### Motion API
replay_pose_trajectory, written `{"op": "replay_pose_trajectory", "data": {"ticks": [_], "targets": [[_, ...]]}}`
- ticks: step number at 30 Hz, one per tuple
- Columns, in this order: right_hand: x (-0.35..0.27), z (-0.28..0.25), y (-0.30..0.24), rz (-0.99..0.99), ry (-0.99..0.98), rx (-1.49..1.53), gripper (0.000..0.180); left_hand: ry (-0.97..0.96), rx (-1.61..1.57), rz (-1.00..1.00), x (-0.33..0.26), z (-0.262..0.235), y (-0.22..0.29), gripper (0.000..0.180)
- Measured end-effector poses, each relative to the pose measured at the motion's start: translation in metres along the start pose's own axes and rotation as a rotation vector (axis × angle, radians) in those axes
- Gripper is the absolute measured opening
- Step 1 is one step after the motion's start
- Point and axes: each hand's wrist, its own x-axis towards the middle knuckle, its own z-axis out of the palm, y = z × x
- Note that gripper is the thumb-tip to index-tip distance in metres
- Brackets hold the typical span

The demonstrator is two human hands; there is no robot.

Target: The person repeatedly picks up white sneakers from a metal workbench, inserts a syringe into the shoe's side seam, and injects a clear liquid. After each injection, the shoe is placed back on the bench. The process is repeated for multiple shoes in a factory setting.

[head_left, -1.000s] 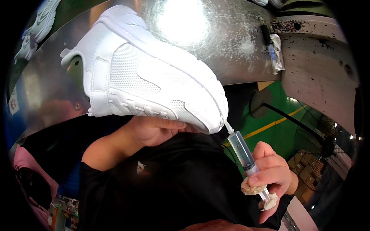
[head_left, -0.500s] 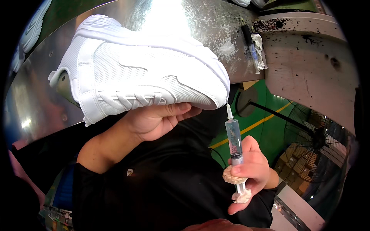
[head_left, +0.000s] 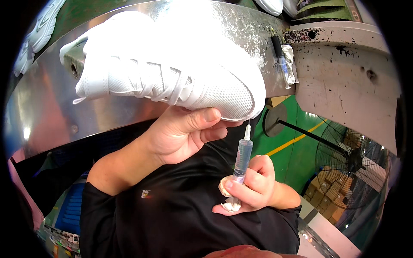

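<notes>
The left hand point(head_left: 183, 134) grips a white mesh sneaker point(head_left: 170, 71), the right hand point(head_left: 256, 185) a clear cylindrical syringe point(head_left: 243, 155).

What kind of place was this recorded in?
Probably a shoe factory or workshop: the left hand holds a white shoe, more shoes show past the metal table, and a large fan stands near cardboard boxes.

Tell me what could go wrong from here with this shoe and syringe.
The clear plastic syringe in the right hand has its narrow tip close to the left hand, so a slip might jab it. That left hand grips the white mesh shoe near the toe, with no hand at the heel, so it could tilt. Any leak might smear the toe.
</notes>
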Motion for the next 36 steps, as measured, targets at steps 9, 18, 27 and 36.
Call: {"op": "replay_pose_trajectory", "data": {"ticks": [9, 18, 27, 36], "targets": [[-0.004, 0.003, 0.003, -0.125, 0.126, 0.017, 0.043, 0.012, 0.017, 0.038, -0.007, 0.004, 0.004, 0.04], [-0.003, 0.024, 0.08, 0.121, 0.107, 0.164, 0.084, 0.561, 0.111, 0.252, -0.162, -0.01, 0.037, 0.07], [0.002, 0.047, 0.12, 0.19, 0.215, 0.374, 0.094, 0.75, 0.291, 0.313, -0.196, -0.014, 0.057, 0.083], [-0.009, 0.032, 0.107, 0.801, 0.421, 0.562, 0.125, 0.8, 0.306, 0.279, -0.199, -0.012, 0.07, 0.087]]}}
